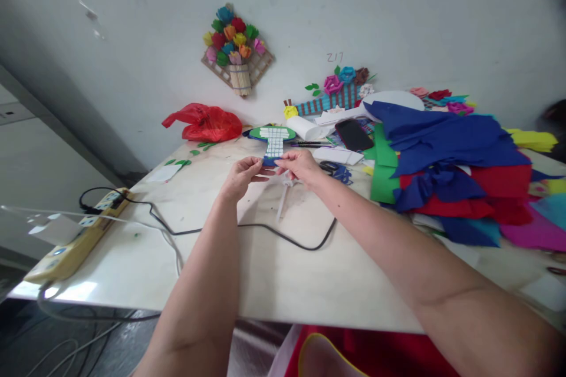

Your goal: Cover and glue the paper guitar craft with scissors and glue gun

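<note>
In the head view a paper craft piece (275,144) stands out from my hands, with a white gridded stem, a green oval top edged in blue and a blue lower edge. My left hand (243,177) pinches the left end of that blue edge between thumb and fingers. At the right end my right hand (303,167) grips it the same way, fingers closed. Just below the right hand lies a slender white stick-like thing (282,200), partly hidden by the fingers. Dark-handled scissors (328,166) rest right of my right hand.
A yellow power strip (88,230) lies left; its black cord (274,230) crosses the table before my hands. Blue, red and green sheets (446,135) pile up right, near a phone (354,134). A red plastic bag (207,123) sits at the back left.
</note>
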`<state>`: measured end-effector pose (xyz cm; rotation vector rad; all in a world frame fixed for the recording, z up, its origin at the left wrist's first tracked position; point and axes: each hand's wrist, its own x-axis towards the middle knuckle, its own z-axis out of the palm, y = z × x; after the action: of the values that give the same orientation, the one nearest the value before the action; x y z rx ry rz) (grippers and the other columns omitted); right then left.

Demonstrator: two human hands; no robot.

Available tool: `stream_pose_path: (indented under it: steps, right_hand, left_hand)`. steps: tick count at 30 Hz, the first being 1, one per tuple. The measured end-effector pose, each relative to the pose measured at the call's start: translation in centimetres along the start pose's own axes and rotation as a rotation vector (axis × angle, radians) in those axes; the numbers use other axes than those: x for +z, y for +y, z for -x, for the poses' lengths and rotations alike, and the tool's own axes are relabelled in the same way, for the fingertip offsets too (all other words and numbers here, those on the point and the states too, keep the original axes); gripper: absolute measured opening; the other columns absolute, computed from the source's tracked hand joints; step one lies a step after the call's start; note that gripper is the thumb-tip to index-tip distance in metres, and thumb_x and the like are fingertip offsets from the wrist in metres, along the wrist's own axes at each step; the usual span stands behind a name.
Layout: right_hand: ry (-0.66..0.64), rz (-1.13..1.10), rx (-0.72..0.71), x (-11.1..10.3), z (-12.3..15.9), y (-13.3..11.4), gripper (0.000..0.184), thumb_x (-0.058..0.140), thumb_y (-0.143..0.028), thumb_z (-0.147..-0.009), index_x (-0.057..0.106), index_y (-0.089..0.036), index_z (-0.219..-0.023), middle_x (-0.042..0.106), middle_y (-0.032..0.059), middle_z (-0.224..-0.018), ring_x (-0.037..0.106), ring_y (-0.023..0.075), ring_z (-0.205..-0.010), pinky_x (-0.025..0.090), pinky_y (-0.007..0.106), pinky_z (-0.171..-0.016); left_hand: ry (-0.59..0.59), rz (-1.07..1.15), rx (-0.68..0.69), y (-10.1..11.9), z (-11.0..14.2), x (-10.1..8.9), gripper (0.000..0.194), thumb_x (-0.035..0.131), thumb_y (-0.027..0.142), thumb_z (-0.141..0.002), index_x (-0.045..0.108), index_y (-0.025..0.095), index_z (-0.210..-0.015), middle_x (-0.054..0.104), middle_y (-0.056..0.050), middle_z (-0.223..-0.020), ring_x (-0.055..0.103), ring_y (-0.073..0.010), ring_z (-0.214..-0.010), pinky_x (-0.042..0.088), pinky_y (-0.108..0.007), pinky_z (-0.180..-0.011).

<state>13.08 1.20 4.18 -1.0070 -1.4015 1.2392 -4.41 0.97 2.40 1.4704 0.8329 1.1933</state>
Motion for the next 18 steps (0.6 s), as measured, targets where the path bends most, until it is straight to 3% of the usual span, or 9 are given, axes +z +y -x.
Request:
stream_pose_path:
  steps: [4, 8, 13, 18]
  right_hand:
    - [-0.064, -0.019, 0.018, -0.4, -0.3, 0.4, 0.003, 0.060, -0.013, -0.076, 0.061, -0.010, -0.077, 0.061, -0.0017, -0.045, 0.035, 0.0018, -0.025, 0.025, 0.013, -0.027]
    - [-0.140, -0.016, -0.006, -0.6, -0.8, 1.0, 0.012, 0.064, -0.017, -0.074, 0.063, -0.009, -0.083, 0.062, 0.0002, -0.047, 0.033, 0.0016, -0.026, 0.023, 0.014, -0.027]
    - [-0.131, 0.019, 0.013, -0.4, -0.7, 0.9, 0.014, 0.064, -0.019, -0.076, 0.065, -0.009, -0.086, 0.058, -0.0010, -0.041, 0.030, 0.0011, -0.026, 0.019, 0.014, -0.027]
    - [-0.122, -0.027, 0.030, -0.2, -0.3, 0.5, 0.009, 0.060, -0.015, -0.078, 0.065, -0.008, -0.083, 0.057, -0.0014, -0.041, 0.036, 0.0019, -0.027, 0.021, 0.013, -0.027]
  left_hand:
    - [-0.011, -0.008, -0.009, 0.0, -0.1, 0.1, 0.030, 0.064, 0.040, -0.073, 0.055, 0.014, -0.083, 0.070, -0.008, -0.080, 0.068, -0.0212, -0.075, 0.054, -0.032, -0.066]
    - [-0.015, -0.002, -0.014, 0.1, -0.1, 0.3, 0.029, 0.065, 0.040, -0.073, 0.053, 0.014, -0.081, 0.071, -0.008, -0.078, 0.068, -0.0207, -0.075, 0.053, -0.031, -0.066]
    - [0.001, 0.020, -0.025, 0.2, -0.1, 0.7, 0.030, 0.067, 0.039, -0.071, 0.053, 0.013, -0.078, 0.070, -0.008, -0.072, 0.068, -0.0197, -0.072, 0.054, -0.031, -0.069]
    - [0.023, 0.040, -0.004, 0.1, -0.2, 0.9, 0.035, 0.069, 0.038, -0.069, 0.047, 0.016, -0.084, 0.071, -0.007, -0.074, 0.068, -0.0197, -0.064, 0.054, -0.030, -0.060]
